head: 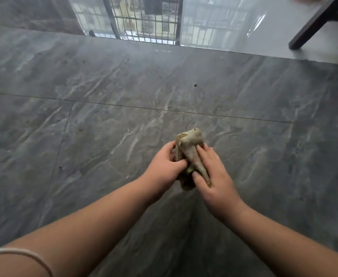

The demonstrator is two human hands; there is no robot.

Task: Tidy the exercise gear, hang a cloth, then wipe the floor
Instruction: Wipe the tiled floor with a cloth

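I see both hands meeting over a bunched cloth (190,154). The left hand (164,168) grips its left side, fingers curled round the fabric and thumb tucked in against the middle. The right hand (214,174) lies over the right side, fingers fairly straight along the cloth and thumb pressing in near the lower end, so the wad is pinched between the two hands. The cloth is a dingy beige-grey, rolled or folded into a thick lump, its upper end sticking out beyond the fingertips. I cannot tell whether it touches the floor (104,136) or is held just above it.

A thin pale cord (24,253) runs across the left forearm at the bottom left corner.

Under the hands I see dark grey marbled tiles with pale streaks and a small dark speck (195,85) farther out. Beyond the tiles a glossy lighter surface mirrors a barred window (144,19). A dark furniture leg (314,25) slants in at the top right. I see no containers in view.
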